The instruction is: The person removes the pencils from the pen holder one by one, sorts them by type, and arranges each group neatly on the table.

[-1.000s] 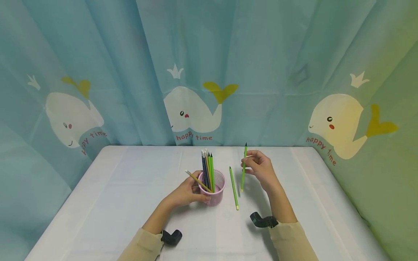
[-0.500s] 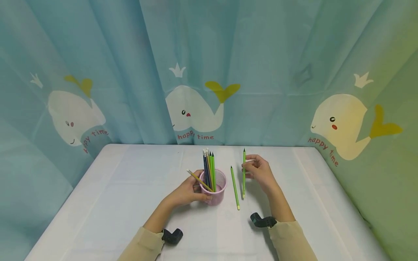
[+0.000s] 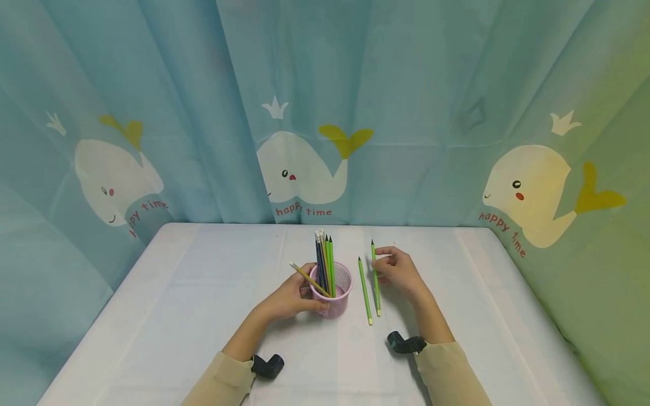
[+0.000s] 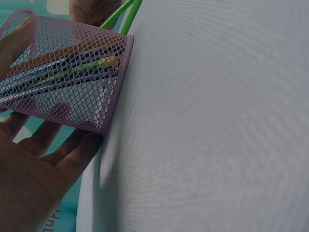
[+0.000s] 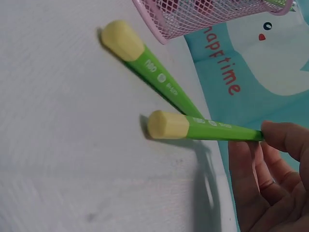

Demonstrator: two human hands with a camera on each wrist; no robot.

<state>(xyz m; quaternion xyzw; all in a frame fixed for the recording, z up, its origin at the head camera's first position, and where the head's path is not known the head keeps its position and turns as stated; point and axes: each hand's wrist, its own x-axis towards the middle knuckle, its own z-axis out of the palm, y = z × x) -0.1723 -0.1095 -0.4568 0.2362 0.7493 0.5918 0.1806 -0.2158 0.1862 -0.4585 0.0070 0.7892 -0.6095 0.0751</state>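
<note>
My left hand (image 3: 290, 298) grips a pink mesh pencil cup (image 3: 336, 309) around its left side. Inside it stand several pencils, dark blue, yellow and green (image 3: 332, 270); one yellow pencil (image 3: 307, 278) leans out to the left over the rim. To the right of the cup, my right hand (image 3: 402, 274) pinches a green pencil (image 3: 377, 290) between thumb and fingers, its black tip pointing away. In the right wrist view its pale yellow end (image 5: 166, 124) is close to the tabletop. Another green pencil (image 3: 365, 293) lies on the table between the cup and that hand.
A white-covered table (image 3: 203, 282) carries all of this. Behind and beside it hangs a blue-green curtain (image 3: 406, 101) printed with whales. Black wrist cameras (image 3: 268, 367) sit at both cuffs.
My right hand has come down and slightly left with the green pencil, bringing it nearer the table and the lying pencil. My left hand and the cup stay nearly in place.
</note>
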